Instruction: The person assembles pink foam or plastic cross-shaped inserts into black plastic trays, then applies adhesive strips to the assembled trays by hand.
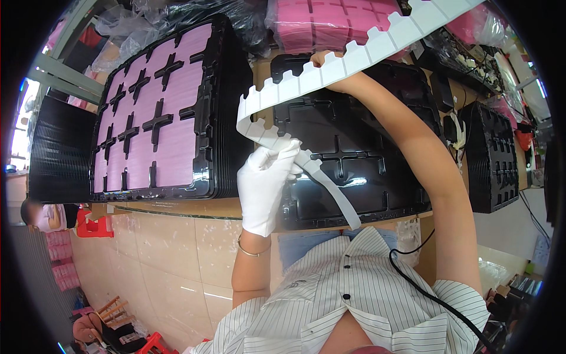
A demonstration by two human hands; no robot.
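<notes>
The gloved left hand (262, 189) pinches the white notched strip (312, 79), tail toward 5 o'clock, long run toward 2 o'clock crossing the right hand (344, 86), whose grip I cannot tell.

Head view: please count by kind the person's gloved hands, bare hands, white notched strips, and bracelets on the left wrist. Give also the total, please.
Gloved hands: 1 (left hand)
Bare hands: 1 (right hand, partly hidden behind the strip)
White notched strip: 1, running out of view
Bracelet: 1
Total: 4
</notes>
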